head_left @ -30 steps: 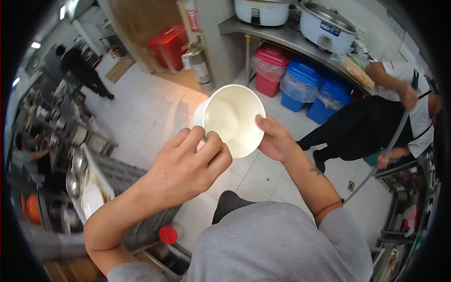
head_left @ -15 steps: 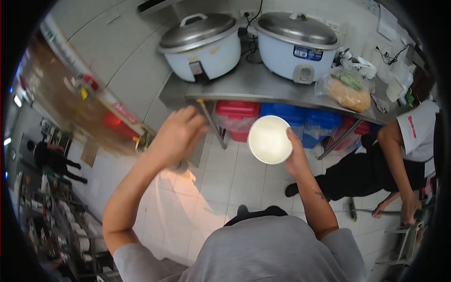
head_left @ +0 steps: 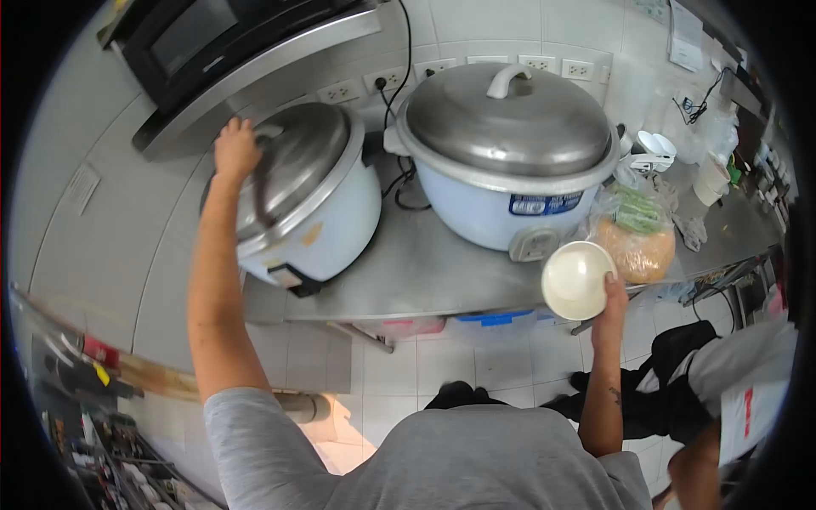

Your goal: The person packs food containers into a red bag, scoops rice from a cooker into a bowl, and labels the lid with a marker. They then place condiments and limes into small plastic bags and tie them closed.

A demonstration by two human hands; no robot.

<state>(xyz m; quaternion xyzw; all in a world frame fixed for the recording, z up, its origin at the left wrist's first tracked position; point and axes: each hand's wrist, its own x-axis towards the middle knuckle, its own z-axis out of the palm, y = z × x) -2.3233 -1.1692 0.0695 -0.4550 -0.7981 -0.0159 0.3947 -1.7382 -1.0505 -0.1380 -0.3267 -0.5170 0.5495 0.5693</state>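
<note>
My left hand (head_left: 237, 150) is at the handle of the metal lid (head_left: 310, 157) on the left rice cooker (head_left: 336, 221), its fingers curled round the handle's near end. Whether the lid is raised at its far side is hard to see. In my right hand (head_left: 610, 308) is a white bowl (head_left: 571, 276), held by the rim with the thumb at its edge. The bowl's open side faces up, and nothing shows inside. It is in front of the larger, lidded rice cooker (head_left: 476, 200).
Both cookers stand on a steel table (head_left: 408, 289). A plastic bag of orange-brown food (head_left: 637, 246) lies at the right. A microwave-like appliance (head_left: 200, 42) sits on a shelf above the left cooker. Another person (head_left: 731, 365) is close on my right.
I have come closer to the table. My left hand has moved up and forward to the left cooker's lid. The bowl stays in my right hand, now farther right.
</note>
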